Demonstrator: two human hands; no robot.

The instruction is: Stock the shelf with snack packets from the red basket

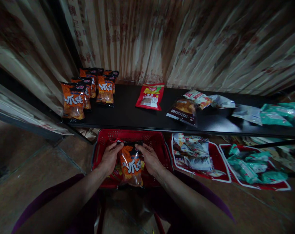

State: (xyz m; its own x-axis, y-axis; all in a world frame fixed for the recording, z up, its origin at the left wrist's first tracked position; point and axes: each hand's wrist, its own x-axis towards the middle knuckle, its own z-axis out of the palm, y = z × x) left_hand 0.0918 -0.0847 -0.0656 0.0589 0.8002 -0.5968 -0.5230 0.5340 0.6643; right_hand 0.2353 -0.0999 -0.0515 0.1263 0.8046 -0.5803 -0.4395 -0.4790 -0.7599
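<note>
Between my two hands an orange and black snack bag (131,165) is held up with its printed front toward me. My left hand (110,157) pinches its upper left corner, and my right hand (149,159) pinches the upper right one. Beneath the bag is a red basket (103,138), with a few red and yellow packets (117,174) partly visible inside it. More orange snack bags (73,100) of the same look stand in rows at the left end of the black shelf (128,118).
On the shelf, a red packet (151,96) and a brown snack bag (183,110) lie apart, with white and green packets (279,114) farther right. Two red baskets hold white packets (195,151) and green packets (252,167). A printed curtain (142,42) hangs behind.
</note>
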